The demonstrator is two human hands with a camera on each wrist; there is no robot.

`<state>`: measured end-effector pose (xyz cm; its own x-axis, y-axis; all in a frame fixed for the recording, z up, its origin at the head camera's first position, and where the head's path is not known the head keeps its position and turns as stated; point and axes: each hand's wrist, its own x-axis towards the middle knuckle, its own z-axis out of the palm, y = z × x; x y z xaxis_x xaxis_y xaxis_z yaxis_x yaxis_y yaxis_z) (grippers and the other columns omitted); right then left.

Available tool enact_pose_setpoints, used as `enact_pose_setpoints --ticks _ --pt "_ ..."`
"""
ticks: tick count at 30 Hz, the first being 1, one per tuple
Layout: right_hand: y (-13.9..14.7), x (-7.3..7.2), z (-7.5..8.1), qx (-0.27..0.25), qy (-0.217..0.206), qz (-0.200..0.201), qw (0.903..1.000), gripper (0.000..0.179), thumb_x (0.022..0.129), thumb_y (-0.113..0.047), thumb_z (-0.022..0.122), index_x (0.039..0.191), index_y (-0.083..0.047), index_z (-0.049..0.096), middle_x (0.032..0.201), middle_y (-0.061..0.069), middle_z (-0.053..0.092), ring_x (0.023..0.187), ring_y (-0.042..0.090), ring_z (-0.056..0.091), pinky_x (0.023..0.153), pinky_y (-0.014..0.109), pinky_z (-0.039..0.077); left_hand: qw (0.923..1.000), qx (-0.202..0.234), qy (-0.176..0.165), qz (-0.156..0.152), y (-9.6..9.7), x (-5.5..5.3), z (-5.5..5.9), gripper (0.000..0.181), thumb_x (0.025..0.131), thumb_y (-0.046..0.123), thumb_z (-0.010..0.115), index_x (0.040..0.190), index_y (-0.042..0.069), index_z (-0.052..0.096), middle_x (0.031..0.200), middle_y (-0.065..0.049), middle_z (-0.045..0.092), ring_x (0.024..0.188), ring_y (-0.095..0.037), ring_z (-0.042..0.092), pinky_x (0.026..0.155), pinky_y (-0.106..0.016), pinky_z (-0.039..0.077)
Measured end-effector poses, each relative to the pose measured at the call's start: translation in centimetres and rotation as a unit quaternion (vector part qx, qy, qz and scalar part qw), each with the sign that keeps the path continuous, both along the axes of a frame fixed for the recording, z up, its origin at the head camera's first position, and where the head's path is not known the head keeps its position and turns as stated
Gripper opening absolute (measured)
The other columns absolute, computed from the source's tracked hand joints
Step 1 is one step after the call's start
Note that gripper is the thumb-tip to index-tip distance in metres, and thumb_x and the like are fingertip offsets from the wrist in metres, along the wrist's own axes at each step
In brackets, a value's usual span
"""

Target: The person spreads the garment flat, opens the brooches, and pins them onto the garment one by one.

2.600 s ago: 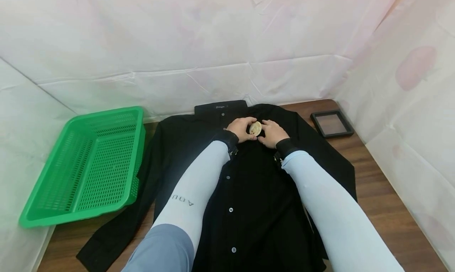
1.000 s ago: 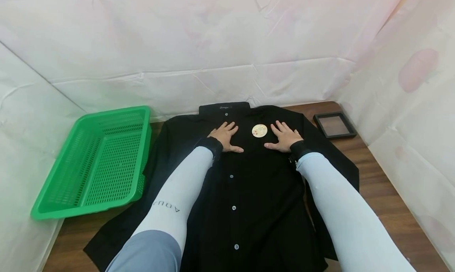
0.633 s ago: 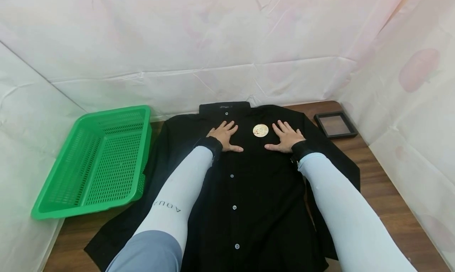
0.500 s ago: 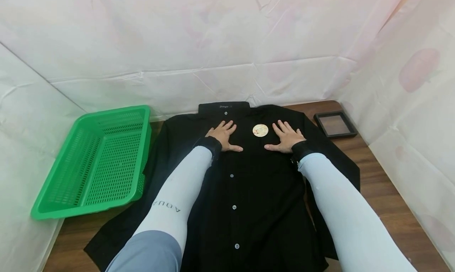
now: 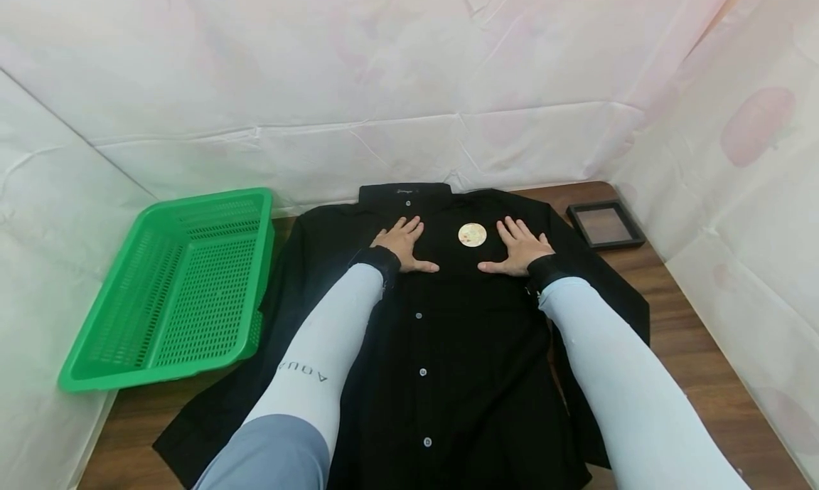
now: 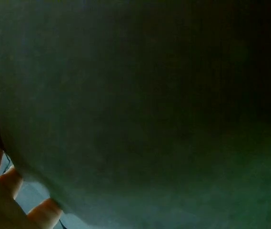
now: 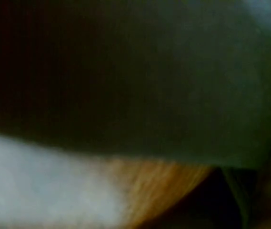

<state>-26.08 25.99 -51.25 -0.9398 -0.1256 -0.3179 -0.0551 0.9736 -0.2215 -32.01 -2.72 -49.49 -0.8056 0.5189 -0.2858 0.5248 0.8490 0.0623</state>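
Note:
A black button-up shirt [image 5: 461, 348] lies spread front-up, its collar toward the back wall. On its upper chest, right of the button line in the head view, sits a flat round cream-and-gold disc [image 5: 472, 235]. My left hand [image 5: 400, 247] rests on the shirt to the left of the disc, fingers spread. On the other side, my right hand [image 5: 518, 249] lies with fingers and thumb spread, index fingertip near the disc's edge. Neither hand holds anything. Dark cloth fills most of the left wrist view, with fingertips [image 6: 47, 213] at its lower left corner. The right wrist view is dark and blurred.
A green plastic basket [image 5: 192, 298] stands on the left, beside one shirt sleeve. At the back right corner of the wooden table [image 5: 678, 333] lies a small black frame [image 5: 605, 225] with a see-through middle. Pale floral sheeting [image 5: 358, 63] walls the back and sides.
Earlier both hands held the disc at its edges over the shirt; it then lay flat and the hands moved apart with fingers spread. Over the last half second little has changed.

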Motion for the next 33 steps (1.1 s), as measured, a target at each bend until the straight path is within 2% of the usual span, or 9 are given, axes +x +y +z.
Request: enact_pose_setpoints --ticks 9,13,19,22,26,29,33 --pt "-0.1 -0.3 0.0 -0.015 0.005 -0.006 0.9999 0.119 0.073 -0.083 0.050 0.155 -0.011 0.003 0.160 0.015 -0.004 0.145 0.036 -0.003 0.106 0.070 0.007 0.9990 0.043 0.009 -0.007 -0.4 0.0 -1.2 0.110 0.072 0.080 0.057 0.154 0.014 0.023 0.161 -0.004 0.010 0.146 -0.029 0.009 0.111 -0.056 0.022" --pt "-0.2 -0.9 0.6 -0.026 0.017 0.006 0.9995 0.117 0.075 -0.081 0.052 0.155 -0.010 0.005 0.160 0.018 -0.002 0.145 0.038 -0.001 0.106 0.070 0.008 0.9986 0.051 0.009 -0.009 -1.2 0.1 -0.7 0.106 0.075 0.075 0.060 0.154 0.014 0.024 0.160 -0.006 0.013 0.146 -0.027 0.011 0.112 -0.053 0.022" --pt "-0.2 -1.9 1.9 -0.033 0.047 0.029 0.9979 0.113 0.077 -0.078 0.053 0.155 -0.009 0.008 0.159 0.019 0.002 0.145 0.038 0.002 0.106 0.069 0.011 0.9991 0.041 0.009 -0.008 -2.5 0.5 1.8 0.096 0.081 0.069 0.059 0.153 0.014 0.027 0.159 -0.009 0.019 0.146 -0.027 0.015 0.114 -0.047 0.021" --pt "-0.1 -2.3 2.7 -0.024 0.063 0.041 0.9969 0.113 0.078 -0.078 0.052 0.155 -0.009 0.008 0.159 0.019 0.003 0.145 0.038 0.003 0.107 0.068 0.013 0.9989 0.038 0.024 -0.013 -3.1 0.8 3.3 0.093 0.083 0.068 0.058 0.153 0.015 0.027 0.159 -0.010 0.019 0.145 -0.027 0.016 0.114 -0.047 0.021" --pt "0.4 -2.6 3.8 -0.025 0.086 0.057 0.9943 0.112 0.078 -0.077 0.053 0.155 -0.009 0.010 0.159 0.020 0.004 0.145 0.039 0.005 0.107 0.067 0.014 0.9971 0.037 0.061 -0.027 -4.3 1.1 4.9 0.093 0.084 0.069 0.056 0.153 0.016 0.025 0.159 -0.009 0.018 0.146 -0.027 0.014 0.114 -0.048 0.019" --pt "1.3 -1.9 4.4 -0.025 0.100 0.068 0.9924 0.109 0.080 -0.075 0.054 0.155 -0.010 0.009 0.159 0.020 0.003 0.145 0.039 0.006 0.107 0.067 0.014 0.9943 0.044 0.082 -0.051 -5.0 1.8 6.0 0.094 0.083 0.070 0.055 0.154 0.016 0.025 0.159 -0.009 0.019 0.146 -0.028 0.014 0.114 -0.050 0.019" --pt "2.3 -0.7 5.1 -0.031 0.123 0.084 0.9883 0.106 0.082 -0.072 0.054 0.156 -0.013 0.008 0.160 0.018 0.003 0.145 0.040 0.006 0.106 0.068 0.012 0.9906 0.063 0.097 -0.074 -6.2 3.2 7.9 0.095 0.081 0.070 0.057 0.153 0.016 0.026 0.158 -0.011 0.020 0.146 -0.030 0.014 0.113 -0.054 0.019"
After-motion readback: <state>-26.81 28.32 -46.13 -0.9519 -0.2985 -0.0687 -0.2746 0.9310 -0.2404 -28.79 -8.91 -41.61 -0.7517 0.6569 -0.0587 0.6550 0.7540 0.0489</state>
